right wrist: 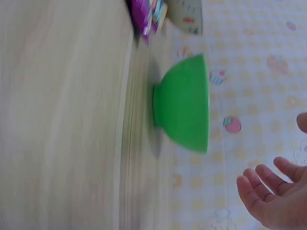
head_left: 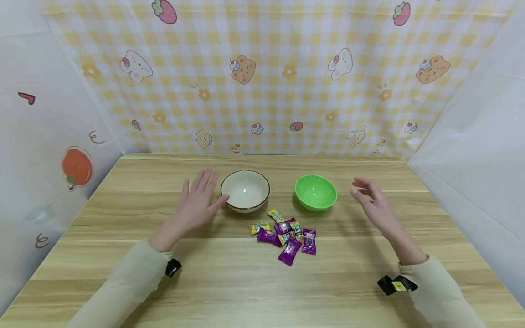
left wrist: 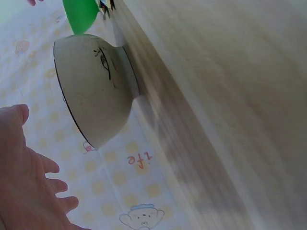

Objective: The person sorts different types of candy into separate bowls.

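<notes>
My left hand (head_left: pixel 194 206) hovers with spread fingers just left of a white bowl (head_left: pixel 247 190) with a dark rim. From the head view its thumb overlaps the rim, but in the left wrist view the hand is apart from the bowl. To the right, a smaller green bowl (head_left: pixel 316 193) stands upright. My right hand (head_left: pixel 376 207) is in the air right of it, fingers loosely bent, holding nothing. Between and in front of the bowls lies a small pile of wrapped candies, some purple (head_left: pixel 289 252), others yellow (head_left: pixel 260 228).
Both bowls and the candies are on a wooden table (head_left: pixel 229 282). A yellow checked cloth (head_left: pixel 270 91) with cartoon prints hangs behind its far edge. White sheets (head_left: pixel 49 127) close off both sides. Dark straps show at both sleeve cuffs.
</notes>
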`<state>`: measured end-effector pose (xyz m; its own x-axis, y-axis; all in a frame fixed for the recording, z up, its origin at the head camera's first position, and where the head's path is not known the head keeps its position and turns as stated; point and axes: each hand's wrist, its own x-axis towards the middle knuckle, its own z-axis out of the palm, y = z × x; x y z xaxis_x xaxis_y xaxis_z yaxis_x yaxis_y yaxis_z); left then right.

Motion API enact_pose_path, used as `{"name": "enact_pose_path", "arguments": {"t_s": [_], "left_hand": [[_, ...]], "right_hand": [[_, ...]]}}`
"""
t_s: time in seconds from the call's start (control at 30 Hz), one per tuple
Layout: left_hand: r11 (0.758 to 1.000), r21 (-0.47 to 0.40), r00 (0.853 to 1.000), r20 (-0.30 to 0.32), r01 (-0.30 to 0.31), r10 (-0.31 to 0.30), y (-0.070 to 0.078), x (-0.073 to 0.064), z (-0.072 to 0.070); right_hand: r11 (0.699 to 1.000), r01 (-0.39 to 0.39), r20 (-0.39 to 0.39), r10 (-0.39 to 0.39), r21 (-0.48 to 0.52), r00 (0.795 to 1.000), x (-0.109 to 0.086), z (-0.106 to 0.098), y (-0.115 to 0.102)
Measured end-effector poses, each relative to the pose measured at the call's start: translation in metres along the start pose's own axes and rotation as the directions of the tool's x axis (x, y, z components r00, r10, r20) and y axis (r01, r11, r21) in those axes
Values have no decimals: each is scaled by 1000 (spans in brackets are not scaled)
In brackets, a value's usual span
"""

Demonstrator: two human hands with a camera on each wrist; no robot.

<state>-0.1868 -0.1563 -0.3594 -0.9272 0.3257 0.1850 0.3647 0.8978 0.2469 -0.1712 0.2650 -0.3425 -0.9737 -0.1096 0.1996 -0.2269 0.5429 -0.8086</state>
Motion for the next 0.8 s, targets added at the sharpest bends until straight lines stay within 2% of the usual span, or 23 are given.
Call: {"name": "enact_pose_path", "arguments": {"t_s": [0.07,0.17,0.27,0.37,0.47,0.57,0.73,0.8], "left_hand": [[1000,-8,1000,9,-8,8,4,3,0],[1000,-16,1000,20,-15,15,7,7,2],[1000,-15,999,38,-17,17,8,10,5],[1000,-5,997,73,-10,10,9,12,8],[1000,6,995,103,-5,4,9,14,11],[1000,23,992,130,-1,-2,9,14,13],[999,46,988,155,-6,-1,8,14,18],[999,51,987,162,-8,0,7,13,19]], "right_hand": [[995,-50,25,48,86,999,-4,2,-3],[969,-131,103,111,210,988,-10,6,-6],[925,-238,209,181,294,961,-15,12,-8],[887,-325,304,227,329,925,-20,20,-8],[857,-378,357,251,349,900,-24,30,-5],[848,-404,396,260,343,881,-25,39,0],[855,-440,439,296,275,848,-26,52,3],[864,-435,438,300,251,848,-26,57,3]]}}
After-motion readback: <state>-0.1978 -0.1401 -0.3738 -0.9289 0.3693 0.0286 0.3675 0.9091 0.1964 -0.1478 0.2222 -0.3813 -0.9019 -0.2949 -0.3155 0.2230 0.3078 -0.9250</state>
